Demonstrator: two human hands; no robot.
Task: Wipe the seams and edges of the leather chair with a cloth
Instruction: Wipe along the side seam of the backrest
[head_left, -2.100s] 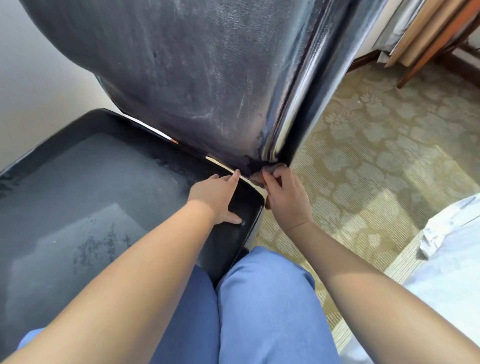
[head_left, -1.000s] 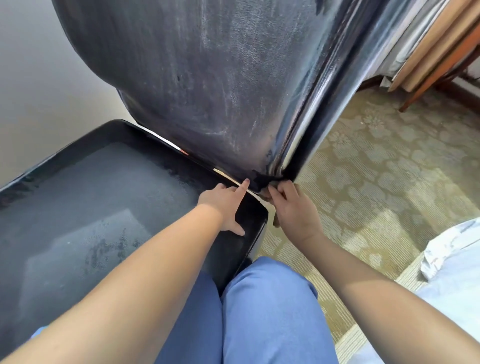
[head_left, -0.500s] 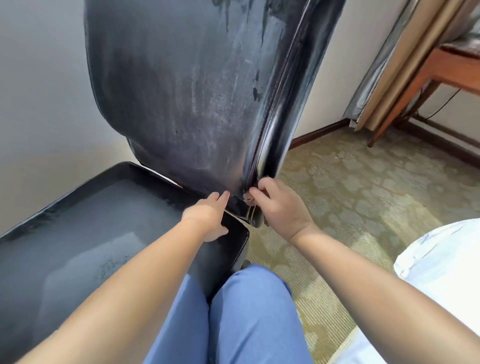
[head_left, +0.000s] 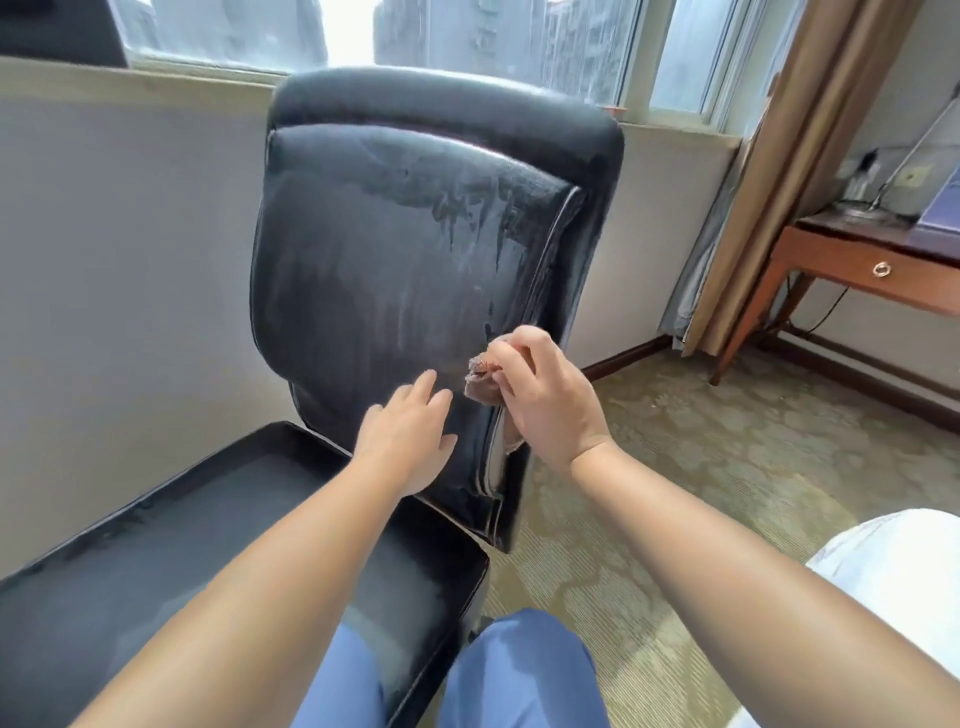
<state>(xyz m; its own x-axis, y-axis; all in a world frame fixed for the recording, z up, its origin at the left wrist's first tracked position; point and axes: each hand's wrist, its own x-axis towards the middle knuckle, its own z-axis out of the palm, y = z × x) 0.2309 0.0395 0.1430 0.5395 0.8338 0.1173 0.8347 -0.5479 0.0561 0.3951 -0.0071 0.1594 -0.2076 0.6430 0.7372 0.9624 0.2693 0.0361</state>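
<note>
The black leather chair (head_left: 395, 249) fills the middle of the view, its backrest streaked with damp marks and its seat (head_left: 218, 545) at the lower left. My right hand (head_left: 545, 400) grips a small brownish cloth (head_left: 480, 374) against the right side seam of the backrest, about a third of the way up. My left hand (head_left: 408, 441) lies with straight fingers flat on the lower backrest, just left of the cloth. Most of the cloth is hidden under my right fingers.
A pale wall and a window sill (head_left: 156, 83) stand behind the chair. To the right hang tan curtains (head_left: 779, 171), with a wooden desk (head_left: 872, 265) beyond them. Patterned carpet (head_left: 701, 467) covers the floor on the right. My blue-trousered knees (head_left: 519, 670) are against the seat's front.
Both hands have risen from the joint between seat and backrest up the right side seam. My head has tilted up, so the whole backrest and window now show.
</note>
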